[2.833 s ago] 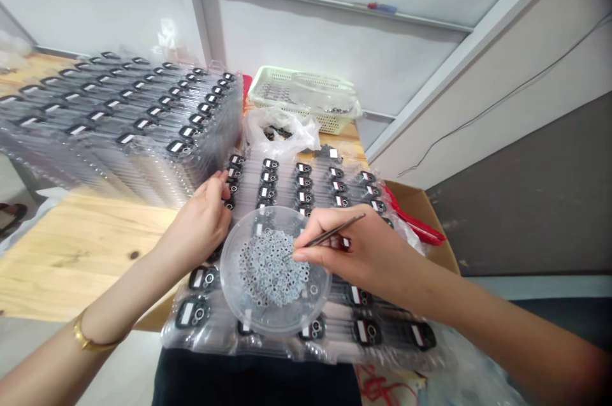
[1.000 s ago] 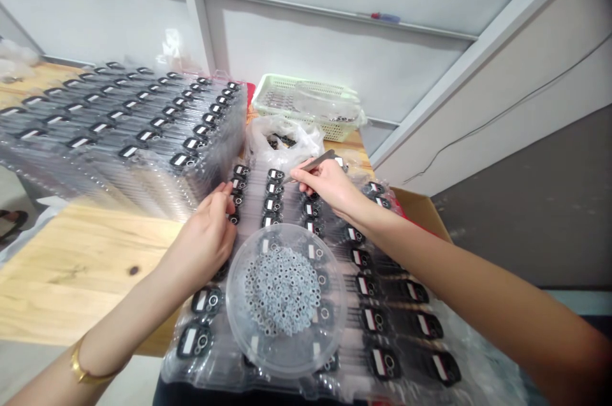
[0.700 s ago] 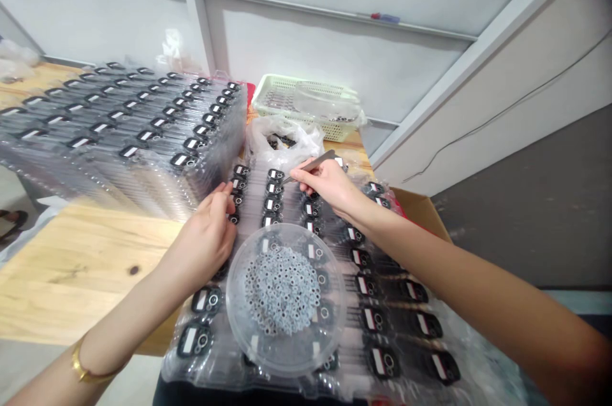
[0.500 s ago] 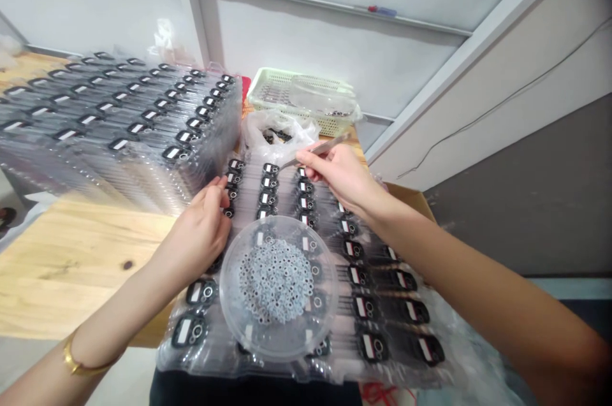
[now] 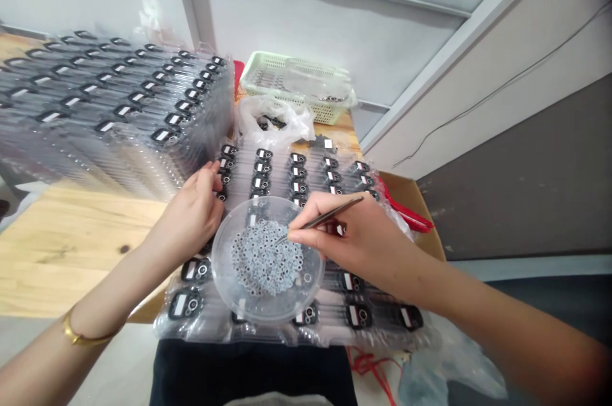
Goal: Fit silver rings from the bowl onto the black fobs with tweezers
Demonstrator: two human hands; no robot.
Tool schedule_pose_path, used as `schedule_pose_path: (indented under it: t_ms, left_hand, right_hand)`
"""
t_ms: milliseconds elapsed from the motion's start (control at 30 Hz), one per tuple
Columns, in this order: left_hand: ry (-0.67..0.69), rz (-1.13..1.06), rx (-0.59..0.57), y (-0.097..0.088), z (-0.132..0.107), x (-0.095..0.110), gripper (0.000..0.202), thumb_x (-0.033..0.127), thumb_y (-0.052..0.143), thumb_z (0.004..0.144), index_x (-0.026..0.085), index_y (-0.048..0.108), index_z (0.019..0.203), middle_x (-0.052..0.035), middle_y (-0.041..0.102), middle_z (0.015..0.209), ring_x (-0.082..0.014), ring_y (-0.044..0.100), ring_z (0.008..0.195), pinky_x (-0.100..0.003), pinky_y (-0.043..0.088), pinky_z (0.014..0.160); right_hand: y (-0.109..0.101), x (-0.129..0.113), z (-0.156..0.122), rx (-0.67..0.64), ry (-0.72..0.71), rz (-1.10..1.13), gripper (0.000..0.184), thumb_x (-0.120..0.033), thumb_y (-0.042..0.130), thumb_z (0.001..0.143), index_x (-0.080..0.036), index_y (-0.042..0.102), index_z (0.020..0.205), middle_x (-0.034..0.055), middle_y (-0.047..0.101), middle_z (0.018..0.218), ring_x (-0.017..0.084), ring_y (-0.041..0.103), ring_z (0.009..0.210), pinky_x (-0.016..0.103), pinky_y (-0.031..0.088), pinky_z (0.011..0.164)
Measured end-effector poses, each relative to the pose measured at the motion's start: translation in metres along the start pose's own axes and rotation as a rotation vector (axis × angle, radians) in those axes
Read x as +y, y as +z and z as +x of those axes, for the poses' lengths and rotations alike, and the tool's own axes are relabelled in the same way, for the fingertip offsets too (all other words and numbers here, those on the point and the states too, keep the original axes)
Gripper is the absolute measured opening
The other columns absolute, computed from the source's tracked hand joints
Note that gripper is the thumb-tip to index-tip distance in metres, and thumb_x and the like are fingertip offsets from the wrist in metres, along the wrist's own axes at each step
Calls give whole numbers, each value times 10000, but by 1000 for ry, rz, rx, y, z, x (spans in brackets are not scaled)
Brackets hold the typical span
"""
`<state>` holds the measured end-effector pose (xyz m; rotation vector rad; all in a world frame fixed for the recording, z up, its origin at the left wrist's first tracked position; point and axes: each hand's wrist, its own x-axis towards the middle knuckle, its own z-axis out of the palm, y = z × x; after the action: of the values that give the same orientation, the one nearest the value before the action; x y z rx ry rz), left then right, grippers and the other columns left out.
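My right hand [image 5: 356, 241] pinches metal tweezers [image 5: 325, 220], their tips down among several small grey rings [image 5: 262, 259] heaped in a clear round dish [image 5: 229, 294]. The dish rests on a clear plastic tray [image 5: 287, 329] holding rows of small black parts [image 5: 296, 173] with white labels. My left hand [image 5: 191, 218] lies on the tray's left edge beside the dish, fingers curled against the black parts. A gold bangle [image 5: 79, 336] is on that wrist.
A tall stack of similar clear trays [image 5: 109, 106] fills the wooden table [image 5: 62, 246] on the left. Behind are a crumpled plastic bag [image 5: 275, 122] and a pale green basket [image 5: 296, 84]. A cardboard box [image 5: 411, 192] edge shows at right, below a white wall.
My right hand came back from the far rows of black parts to the dish, lowering the tweezers into the rings. My left hand stayed put; the view shifted down a little.
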<state>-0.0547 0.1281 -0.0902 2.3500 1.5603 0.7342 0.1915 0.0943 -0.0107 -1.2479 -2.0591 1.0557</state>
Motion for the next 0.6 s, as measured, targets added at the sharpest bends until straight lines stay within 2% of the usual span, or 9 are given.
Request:
schedule_pose_path:
  t_ms: [200, 433, 533, 600]
  left_hand:
    - [-36, -1, -42, -5, 0, 8, 37, 248, 266, 910, 235, 250, 878, -290, 589, 1177, -309, 388, 1404, -595, 378, 1084]
    - [-39, -9, -42, -5, 0, 9, 34, 247, 267, 912, 219, 283, 903, -301, 553, 1237, -330, 392, 1394, -592, 395, 1071]
    - [-30, -6, -28, -4, 0, 5, 42, 250, 293, 887, 214, 302, 907, -295, 565, 1226, -348, 434, 1359, -603, 430, 1032]
    - [-12, -2, -12, -1, -1, 0, 56, 261, 320, 866, 216, 310, 898, -303, 556, 1248, -362, 446, 1348, -605, 450, 1011]
  right_hand:
    - [-1, -1, 2, -3, 8, 23, 79, -162, 710, 796, -196, 691, 728, -62, 642, 636, 68, 522, 562, 215, 381, 510]
    - [2, -2, 3, -15, 26, 33, 96, -163, 709, 793, -195, 682, 708, -59, 613, 604, 71, 501, 535, 227, 370, 495]
    - [-5, -5, 5, 28, 23, 115, 115, -181, 685, 813, -195, 657, 702, -46, 602, 628, 75, 509, 514, 242, 382, 490]
    - [-15, -3, 12, 119, 43, 177, 147, -201, 675, 820, -195, 626, 682, -35, 592, 627, 81, 504, 498, 254, 388, 491]
